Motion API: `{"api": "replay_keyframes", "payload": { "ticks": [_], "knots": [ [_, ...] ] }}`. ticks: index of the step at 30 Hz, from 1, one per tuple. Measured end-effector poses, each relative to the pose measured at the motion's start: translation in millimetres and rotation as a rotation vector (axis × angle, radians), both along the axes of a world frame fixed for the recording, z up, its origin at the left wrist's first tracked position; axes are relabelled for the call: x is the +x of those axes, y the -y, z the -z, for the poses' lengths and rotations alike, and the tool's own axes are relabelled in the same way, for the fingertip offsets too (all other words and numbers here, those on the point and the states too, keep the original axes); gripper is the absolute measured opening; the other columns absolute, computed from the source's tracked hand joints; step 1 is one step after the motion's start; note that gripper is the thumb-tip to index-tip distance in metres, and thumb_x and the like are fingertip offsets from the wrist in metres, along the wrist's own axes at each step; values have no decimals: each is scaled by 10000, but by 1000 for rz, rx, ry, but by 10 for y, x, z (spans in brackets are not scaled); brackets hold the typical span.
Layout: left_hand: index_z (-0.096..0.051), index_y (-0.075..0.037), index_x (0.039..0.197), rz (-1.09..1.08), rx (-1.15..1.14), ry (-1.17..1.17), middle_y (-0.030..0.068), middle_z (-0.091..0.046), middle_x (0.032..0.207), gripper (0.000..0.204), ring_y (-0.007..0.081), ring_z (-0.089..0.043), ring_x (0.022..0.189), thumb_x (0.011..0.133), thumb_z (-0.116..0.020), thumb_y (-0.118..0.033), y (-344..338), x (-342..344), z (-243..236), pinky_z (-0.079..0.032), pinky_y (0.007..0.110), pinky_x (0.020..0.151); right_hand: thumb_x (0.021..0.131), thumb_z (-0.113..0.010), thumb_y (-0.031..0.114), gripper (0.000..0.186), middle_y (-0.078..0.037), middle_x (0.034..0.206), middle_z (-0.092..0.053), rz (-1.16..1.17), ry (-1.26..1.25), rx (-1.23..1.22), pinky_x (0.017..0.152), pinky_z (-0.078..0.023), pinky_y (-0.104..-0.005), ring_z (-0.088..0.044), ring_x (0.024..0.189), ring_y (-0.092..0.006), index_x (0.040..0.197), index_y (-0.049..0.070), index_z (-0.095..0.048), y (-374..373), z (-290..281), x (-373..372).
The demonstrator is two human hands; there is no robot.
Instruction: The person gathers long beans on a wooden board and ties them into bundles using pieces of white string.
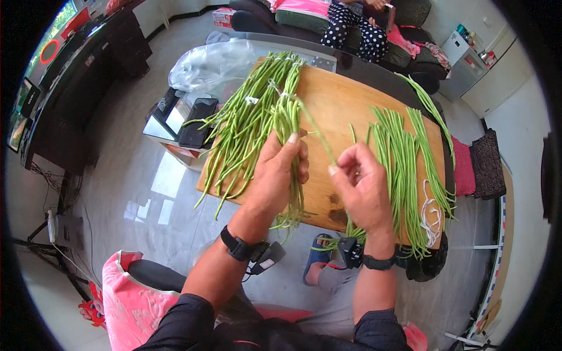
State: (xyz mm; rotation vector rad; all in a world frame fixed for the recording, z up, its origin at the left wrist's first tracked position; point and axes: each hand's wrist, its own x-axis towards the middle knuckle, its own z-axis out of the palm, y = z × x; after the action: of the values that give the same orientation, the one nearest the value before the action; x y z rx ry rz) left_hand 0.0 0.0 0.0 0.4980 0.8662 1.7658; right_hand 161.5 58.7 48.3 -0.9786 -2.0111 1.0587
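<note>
Obs., standing beside the table: left hand [275, 175] is closed round a bundle of long green beans [287, 123], thumb on top, fingers curled underneath; the bundle is tied near its far end and its tips hang off the near edge of the wooden board [339, 99]. Right hand [363, 187] has thumb and forefinger pinched together on a single bean [316, 131], which runs up and left toward the tie; the other fingers are loosely curled.

Loose pile of beans [240, 134] lies left of the gripped bundle. Sorted row of beans [404, 158] lies on the right part of the board, with white ties [430, 213] at its near end. Clear plastic bag [213, 64] and a dark phone [198, 121] sit beyond the board's left corner.

Risks, as judged:
- The single bean looks taut and thin; a hard pull against the tie could snap it
- If the left grip slackens, the overhanging tips could slide off toward the floor
- Dragging the bean sideways could tangle it with neighbours and loosen the bundle
- Right row sits close to the board's edge; a wrist brush could knock beans off
</note>
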Motion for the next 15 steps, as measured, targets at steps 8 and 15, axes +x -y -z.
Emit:
{"api": "replay_keyframes", "payload": {
  "ticks": [8, 15],
  "knots": [
    [-590, -79, 1279, -114, -64, -76, -5, -588, 865, 266, 95, -540, 635, 1072, -538, -239, 33, -6, -35, -445, 253, 541, 884, -743, 57, 214, -27, 727, -596, -144, -36, -141, 574, -468, -273, -549, 628, -80, 899, 21, -532, 159, 93, -199],
    [-609, -67, 1235, -214, -113, -39, 1, -583, 878, 301, 92, -519, 708, 1081, -535, -316, 14, 33, -64, -439, 247, 612, 878, -743, 49, 221, -3, 708, -584, -185, -81, -244, 573, -470, -274, -542, 621, -70, 886, 26, -523, 216, 65, -214]
  ]
}}
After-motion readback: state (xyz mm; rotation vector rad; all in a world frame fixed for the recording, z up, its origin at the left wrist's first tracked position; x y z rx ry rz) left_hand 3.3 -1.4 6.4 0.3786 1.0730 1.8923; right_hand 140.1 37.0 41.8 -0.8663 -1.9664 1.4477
